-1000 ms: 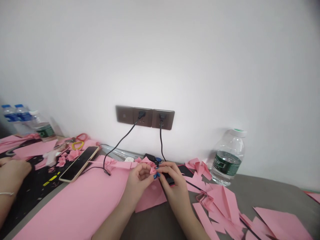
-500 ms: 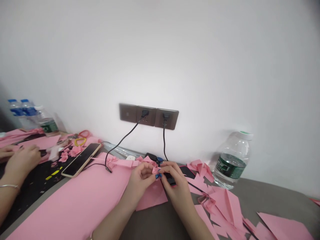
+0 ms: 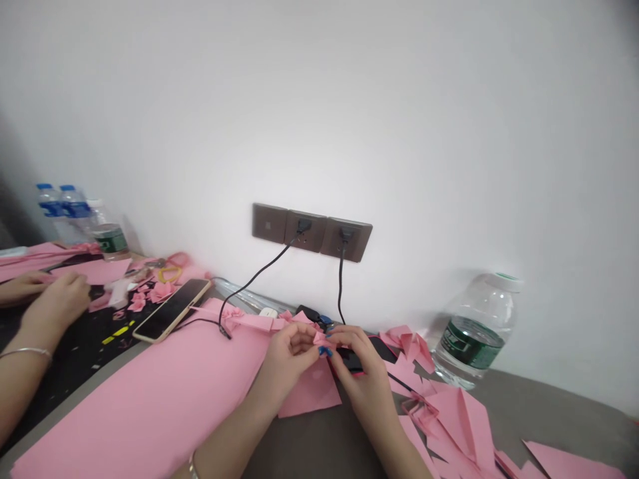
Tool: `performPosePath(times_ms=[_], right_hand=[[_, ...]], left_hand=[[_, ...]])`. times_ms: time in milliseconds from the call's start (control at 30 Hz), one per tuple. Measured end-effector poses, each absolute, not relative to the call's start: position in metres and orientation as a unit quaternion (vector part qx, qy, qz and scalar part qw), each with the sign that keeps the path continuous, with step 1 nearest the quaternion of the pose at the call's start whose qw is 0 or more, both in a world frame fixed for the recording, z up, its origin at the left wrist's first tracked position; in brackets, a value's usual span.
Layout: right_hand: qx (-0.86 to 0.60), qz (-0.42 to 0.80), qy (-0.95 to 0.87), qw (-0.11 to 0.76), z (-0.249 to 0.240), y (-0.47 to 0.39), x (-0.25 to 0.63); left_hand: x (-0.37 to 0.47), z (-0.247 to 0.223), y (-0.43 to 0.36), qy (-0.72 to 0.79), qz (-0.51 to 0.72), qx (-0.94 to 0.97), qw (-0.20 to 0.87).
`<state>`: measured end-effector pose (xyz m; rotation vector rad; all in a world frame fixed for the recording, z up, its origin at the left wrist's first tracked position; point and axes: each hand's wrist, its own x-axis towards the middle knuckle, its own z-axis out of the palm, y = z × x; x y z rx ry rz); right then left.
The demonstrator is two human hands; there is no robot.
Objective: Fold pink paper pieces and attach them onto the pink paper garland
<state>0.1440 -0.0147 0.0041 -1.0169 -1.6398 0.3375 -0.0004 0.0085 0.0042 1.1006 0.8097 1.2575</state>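
A small folded piece of pink paper (image 3: 320, 338) is pinched between the fingertips of both hands, close to the wall. My left hand (image 3: 289, 359) is closed on its left side, and my right hand (image 3: 360, 362) grips it from the right with thumb and fingers. Much of the piece is hidden by the blue-nailed fingertips. Beneath the hands lie a flat pink sheet (image 3: 312, 394) and a dark device (image 3: 349, 360). To the left of my left hand spreads a large pink sheet (image 3: 144, 399).
Pink paper scraps (image 3: 456, 426) and a water bottle (image 3: 474, 332) are on the right. A phone (image 3: 172, 309) lies left, with paper flowers (image 3: 162, 291) beyond. Black cables (image 3: 259, 273) hang from wall sockets (image 3: 312, 231). Another person's hands (image 3: 57, 303) work at far left.
The whole view has shifted, so things appear slightly further right. Both hands keep their pinch on the pink paper, with only slight finger movement.
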Motion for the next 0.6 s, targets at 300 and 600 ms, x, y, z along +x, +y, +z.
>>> performPosePath(times_ms=[300,600], right_hand=[[-0.429,0.108,-0.732,0.517,0.0032,-0.0167,0.1494],[-0.431,0.138,-0.745,0.489,0.0031,-0.0197,0.1493]], left_hand=[[-0.0019,0.0123,0.0044,0.358,0.520,0.415,0.655],[-0.0004,0.0117,0.0040,0.348,0.534,0.373,0.674]])
